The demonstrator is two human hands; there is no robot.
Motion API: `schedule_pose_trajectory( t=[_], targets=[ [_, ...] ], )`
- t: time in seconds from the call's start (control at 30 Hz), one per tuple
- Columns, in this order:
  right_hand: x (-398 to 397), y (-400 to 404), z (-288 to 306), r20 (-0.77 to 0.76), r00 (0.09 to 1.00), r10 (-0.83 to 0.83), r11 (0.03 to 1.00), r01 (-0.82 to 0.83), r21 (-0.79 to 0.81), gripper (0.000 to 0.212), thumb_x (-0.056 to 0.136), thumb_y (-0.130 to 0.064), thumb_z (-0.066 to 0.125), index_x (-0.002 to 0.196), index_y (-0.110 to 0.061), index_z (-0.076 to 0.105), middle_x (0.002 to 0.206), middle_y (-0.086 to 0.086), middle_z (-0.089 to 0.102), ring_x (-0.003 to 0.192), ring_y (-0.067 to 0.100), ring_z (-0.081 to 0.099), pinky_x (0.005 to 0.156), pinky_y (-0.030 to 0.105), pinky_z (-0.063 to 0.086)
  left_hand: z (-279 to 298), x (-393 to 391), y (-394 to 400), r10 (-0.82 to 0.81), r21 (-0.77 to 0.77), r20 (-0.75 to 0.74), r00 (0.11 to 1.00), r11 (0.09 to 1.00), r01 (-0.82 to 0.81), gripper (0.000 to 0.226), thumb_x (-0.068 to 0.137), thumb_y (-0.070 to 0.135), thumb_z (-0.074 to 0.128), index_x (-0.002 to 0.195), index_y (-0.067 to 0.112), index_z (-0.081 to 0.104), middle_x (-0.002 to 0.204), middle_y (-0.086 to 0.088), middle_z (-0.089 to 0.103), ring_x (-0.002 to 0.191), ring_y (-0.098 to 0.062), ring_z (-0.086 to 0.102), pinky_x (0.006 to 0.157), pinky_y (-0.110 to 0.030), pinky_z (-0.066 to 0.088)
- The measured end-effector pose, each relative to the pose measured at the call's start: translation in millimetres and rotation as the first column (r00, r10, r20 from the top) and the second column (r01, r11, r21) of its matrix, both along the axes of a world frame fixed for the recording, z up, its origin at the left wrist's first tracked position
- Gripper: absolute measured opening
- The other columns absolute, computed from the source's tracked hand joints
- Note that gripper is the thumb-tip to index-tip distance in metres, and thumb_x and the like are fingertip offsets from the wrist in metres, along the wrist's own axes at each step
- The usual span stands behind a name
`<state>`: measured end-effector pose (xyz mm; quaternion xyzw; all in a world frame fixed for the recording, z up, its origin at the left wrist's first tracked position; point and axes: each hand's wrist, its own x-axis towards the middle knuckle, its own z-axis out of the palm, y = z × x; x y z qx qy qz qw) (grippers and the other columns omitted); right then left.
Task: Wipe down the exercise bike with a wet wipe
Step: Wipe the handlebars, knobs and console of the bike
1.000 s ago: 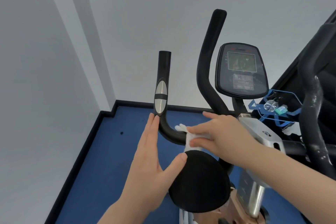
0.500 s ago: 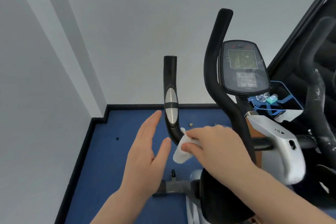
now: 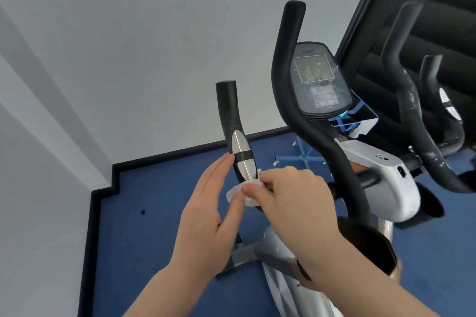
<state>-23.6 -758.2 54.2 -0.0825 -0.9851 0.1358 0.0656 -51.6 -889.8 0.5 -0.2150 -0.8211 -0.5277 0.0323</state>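
The exercise bike (image 3: pixel 381 170) stands in a room corner, with a short black handlebar (image 3: pixel 228 113) carrying a silver sensor pad, a taller curved handlebar (image 3: pixel 286 59) and a console (image 3: pixel 318 80). My right hand (image 3: pixel 291 198) pinches a white wet wipe (image 3: pixel 240 192) against the lower bend of the short handlebar. Beside that bar on its left is my left hand (image 3: pixel 208 219), fingers straight and fingertips at the sensor pad, thumb touching the wipe. The black seat (image 3: pixel 371 247) is partly hidden behind my right forearm.
Blue carpet (image 3: pixel 144 239) with a black skirting board meets grey walls at left and back. A second black machine (image 3: pixel 422 100) stands close on the right. A blue rack (image 3: pixel 345 121) holds small items behind the console.
The view has swung left and closer to the short handlebar. My right hand has carried the wipe up the bend toward the sensor pad. My left hand has closed in and now touches the bar and wipe.
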Motion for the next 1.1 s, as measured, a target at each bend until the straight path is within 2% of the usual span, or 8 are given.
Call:
schedule_pose_trajectory(
  t=[0.2,0.47,0.53,0.63,0.73,0.9,1.0,1.1],
  targets=[
    [6.2,32.8,2.3,0.124,0.992,0.001,0.918,0.048,-0.394,0.007,0.081,-0.038,0.069,0.085,-0.037,0.075,0.074,-0.006,0.073,0.07,0.01,0.068,0.073,0.035,0.055,-4.0,-6.3,-0.7,-0.033,0.049,0.004,0.999,0.998,0.033,0.052,0.089,0.024,0.049,0.14,0.027,0.039,0.14,0.018,0.043,0.132,-0.001,0.038,0.107,-0.015,0.029],
    [0.8,-5.6,0.1,0.041,0.994,-0.105,0.993,0.107,-0.056,0.034,0.091,-0.05,0.047,0.081,-0.019,0.06,0.068,-0.002,0.058,0.069,0.019,0.057,0.061,0.03,0.045,-6.4,-10.9,-2.8,-0.058,0.088,-0.003,0.998,0.994,0.058,0.048,0.091,0.038,0.04,0.139,0.033,0.038,0.14,0.021,0.042,0.132,-0.001,0.037,0.107,-0.015,0.028],
    [7.6,-10.5,-0.7,0.022,0.995,-0.099,0.995,0.099,0.001,0.033,0.095,-0.052,0.038,0.096,-0.025,0.057,0.079,-0.005,0.061,0.074,0.017,0.058,0.062,0.027,0.042,-4.9,-14.5,-3.1,-0.062,0.097,0.002,0.998,0.993,0.062,0.046,0.093,0.036,0.037,0.139,0.033,0.038,0.14,0.023,0.041,0.133,0.001,0.035,0.106,-0.012,0.027],
    [13.4,-11.8,1.1,0.055,0.991,-0.125,0.992,0.125,-0.007,0.036,0.095,-0.054,0.036,0.112,-0.029,0.055,0.091,-0.006,0.067,0.082,0.013,0.061,0.071,0.025,0.048,1.1,-22.6,-5.4,-0.074,0.099,-0.001,0.997,0.992,0.074,0.045,0.094,0.028,0.039,0.139,0.031,0.04,0.14,0.024,0.041,0.133,0.002,0.034,0.105,-0.01,0.027],
    [-1.0,-19.0,6.4,0.053,0.984,-0.17,0.985,0.172,-0.035,0.034,0.093,-0.056,0.038,0.093,-0.026,0.055,0.082,-0.007,0.062,0.08,0.014,0.06,0.071,0.027,0.047,5.5,-32.9,-6.8,-0.092,0.111,-0.003,0.996,0.99,0.091,0.047,0.094,0.032,0.039,0.141,0.03,0.038,0.141,0.023,0.041,0.134,0.0,0.035,0.107,-0.02,0.03],
    [-50.6,-28.3,12.4,-0.139,0.953,-0.268,0.941,0.229,-0.248,0.029,0.093,-0.043,0.049,0.095,-0.02,0.065,0.08,-0.003,0.068,0.079,0.02,0.062,0.075,0.036,0.048,14.7,-49.6,-9.2,-0.11,0.142,0.006,0.994,0.984,0.108,0.049,0.094,0.039,0.037,0.141,0.031,0.036,0.142,0.022,0.04,0.134,0.002,0.033,0.11,-0.029,0.034],
    [-63.9,-27.7,14.1,-0.123,0.95,-0.286,0.934,0.247,-0.259,0.028,0.091,-0.04,0.051,0.078,-0.017,0.063,0.061,-0.002,0.054,0.063,0.02,0.055,0.061,0.035,0.046,18.3,-56.5,-14.2,-0.124,0.141,0.032,0.992,0.983,0.118,0.05,0.091,0.04,0.038,0.14,0.037,0.033,0.142,0.028,0.037,0.132,0.01,0.03,0.111,-0.02,0.03],
    [-52.7,-26.2,12.7,-0.126,0.927,-0.354,0.892,0.294,-0.343,0.03,0.087,-0.042,0.056,0.084,-0.015,0.069,0.066,0.002,0.064,0.065,0.017,0.06,0.063,0.035,0.051,19.6,-61.1,-24.1,-0.167,0.14,0.035,0.985,0.977,0.16,0.049,0.09,0.041,0.04,0.138,0.042,0.031,0.141,0.031,0.036,0.132,0.013,0.027,0.107,-0.008,0.024]
  ],
)
